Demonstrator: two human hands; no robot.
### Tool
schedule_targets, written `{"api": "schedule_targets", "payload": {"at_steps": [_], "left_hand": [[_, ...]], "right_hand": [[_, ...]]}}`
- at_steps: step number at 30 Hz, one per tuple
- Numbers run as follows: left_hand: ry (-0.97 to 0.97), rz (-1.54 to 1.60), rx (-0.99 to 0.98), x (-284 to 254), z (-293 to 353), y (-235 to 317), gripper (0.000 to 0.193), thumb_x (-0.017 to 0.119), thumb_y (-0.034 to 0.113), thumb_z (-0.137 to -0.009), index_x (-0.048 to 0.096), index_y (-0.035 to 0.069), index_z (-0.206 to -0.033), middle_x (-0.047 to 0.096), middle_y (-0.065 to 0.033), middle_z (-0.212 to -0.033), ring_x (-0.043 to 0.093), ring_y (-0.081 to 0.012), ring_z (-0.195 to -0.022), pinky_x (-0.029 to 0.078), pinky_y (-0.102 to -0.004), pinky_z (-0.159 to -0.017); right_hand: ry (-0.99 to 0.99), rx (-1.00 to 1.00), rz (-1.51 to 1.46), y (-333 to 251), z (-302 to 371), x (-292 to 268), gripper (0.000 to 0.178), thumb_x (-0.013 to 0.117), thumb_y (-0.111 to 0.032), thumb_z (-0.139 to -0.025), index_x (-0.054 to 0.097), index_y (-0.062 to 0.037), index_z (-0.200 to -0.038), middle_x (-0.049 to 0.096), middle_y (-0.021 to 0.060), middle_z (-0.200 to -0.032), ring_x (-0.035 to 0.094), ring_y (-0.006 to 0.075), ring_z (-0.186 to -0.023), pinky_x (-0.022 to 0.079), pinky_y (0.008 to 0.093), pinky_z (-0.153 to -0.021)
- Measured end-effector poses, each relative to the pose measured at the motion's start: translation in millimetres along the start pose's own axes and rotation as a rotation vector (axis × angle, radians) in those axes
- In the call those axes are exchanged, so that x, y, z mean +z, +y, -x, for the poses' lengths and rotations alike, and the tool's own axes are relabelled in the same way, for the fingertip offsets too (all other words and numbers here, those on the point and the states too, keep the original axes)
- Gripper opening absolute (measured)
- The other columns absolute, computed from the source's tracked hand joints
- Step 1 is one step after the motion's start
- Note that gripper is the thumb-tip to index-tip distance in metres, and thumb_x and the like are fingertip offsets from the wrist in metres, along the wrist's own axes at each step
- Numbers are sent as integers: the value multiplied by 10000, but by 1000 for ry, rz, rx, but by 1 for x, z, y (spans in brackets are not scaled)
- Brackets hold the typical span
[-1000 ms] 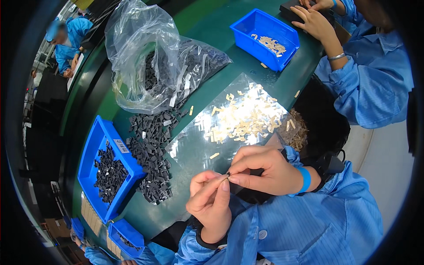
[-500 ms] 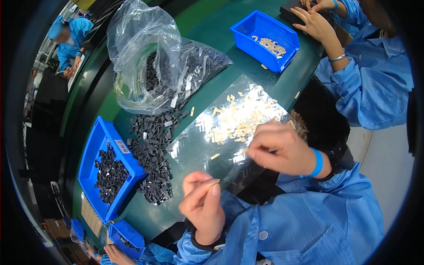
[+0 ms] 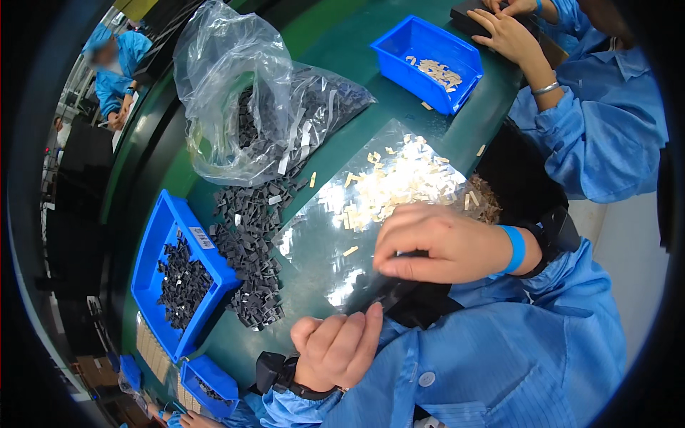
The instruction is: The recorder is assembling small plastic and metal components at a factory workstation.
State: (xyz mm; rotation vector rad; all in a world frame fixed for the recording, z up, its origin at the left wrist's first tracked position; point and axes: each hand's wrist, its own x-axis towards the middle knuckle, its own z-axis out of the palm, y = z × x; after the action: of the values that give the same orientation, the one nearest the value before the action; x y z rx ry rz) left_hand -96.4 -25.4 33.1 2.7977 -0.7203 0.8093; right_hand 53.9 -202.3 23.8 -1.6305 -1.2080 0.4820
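My right hand (image 3: 449, 246) is closed in a pinch above the near part of a clear plastic sheet (image 3: 307, 246). Whatever lies between its fingertips is too small or hidden to make out. Close to my body, my left hand (image 3: 339, 348) has its fingers curled in, with the index fingertip pointing toward my right hand. Its thumb and anything it grips are hidden. Small tan pieces (image 3: 378, 187) lie scattered in a pile on the sheet, just beyond my right hand. To the left, a heap of small black pieces (image 3: 250, 250) spreads over the green table (image 3: 342, 50).
A blue bin (image 3: 146, 250) with black pieces stands left, a smaller blue bin (image 3: 225, 385) below it. A large clear bag (image 3: 228, 64) of black pieces lies at the back. Another blue bin (image 3: 399, 53) holds tan pieces, near a co-worker's hands (image 3: 506, 36).
My right hand has moved left and closer to my left hand; a tan piece seen at its fingertips is now out of sight. My left hand has turned and dropped slightly, hiding its thumb.
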Motion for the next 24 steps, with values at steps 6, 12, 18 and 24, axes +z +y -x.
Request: {"api": "schedule_targets", "payload": {"at_steps": [6,12,18,24], "left_hand": [[17,-13,39,1,0,-3,360,738,43,-589,661,105,-935,473,-24,-916,491,-152,-709,317,-325,-613],[37,7,70,2,-1,-5,381,753,78,-588,653,94,-955,502,-45,-909,496,-170,-723,328,-331,-625],[97,60,-374,15,-20,-45,396,761,149,-621,608,38,-969,565,-105,-838,533,-261,-742,407,-370,-640],[-88,-116,-777,28,-8,-94,201,707,85,-667,635,-32,-815,582,-139,-768,570,-290,-694,448,-348,-624]], "right_hand": [[-220,100,-317,-4,-10,2,96,604,-125,-829,614,-31,-849,581,59,-856,543,205,-845,414,318,-757],[-151,-16,-255,-3,-13,8,109,586,-124,-793,567,-20,-767,564,73,-772,548,214,-757,429,317,-627],[298,35,-62,4,-14,6,91,582,-89,-789,559,-6,-761,557,92,-764,554,232,-731,433,318,-652],[208,1,-120,-7,-19,13,75,603,-74,-779,589,-2,-793,571,90,-793,556,221,-753,436,305,-665]]}}
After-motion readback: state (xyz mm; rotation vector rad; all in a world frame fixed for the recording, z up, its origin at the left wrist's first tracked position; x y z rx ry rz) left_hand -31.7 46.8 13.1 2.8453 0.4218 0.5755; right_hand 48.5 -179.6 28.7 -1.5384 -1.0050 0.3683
